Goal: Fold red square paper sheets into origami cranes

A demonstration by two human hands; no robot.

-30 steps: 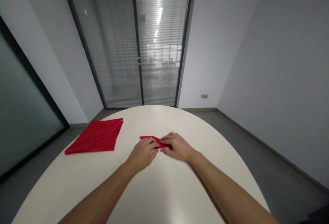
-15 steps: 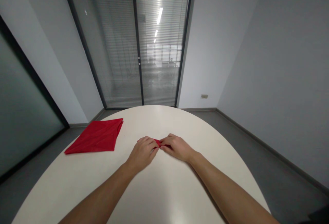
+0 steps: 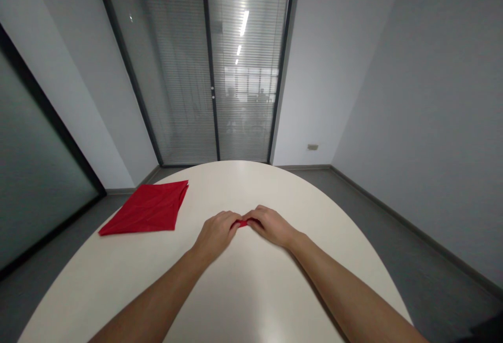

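A small folded piece of red paper (image 3: 242, 223) lies on the white oval table (image 3: 243, 290), almost wholly covered by my two hands. My left hand (image 3: 215, 233) rests on its left part with the fingers curled down over it. My right hand (image 3: 271, 226) presses on its right part, fingers bent and fingertips meeting those of the left hand. Only a sliver of red shows between the fingertips.
A stack of flat red paper sheets (image 3: 147, 207) lies near the table's far left edge. Beyond the table stand glass doors with blinds (image 3: 208, 65), grey walls and a grey floor (image 3: 412, 259).
The red paper's left point, visible a second ago, is now hidden. My left hand has slid forward over it and both hands have drawn closer together.
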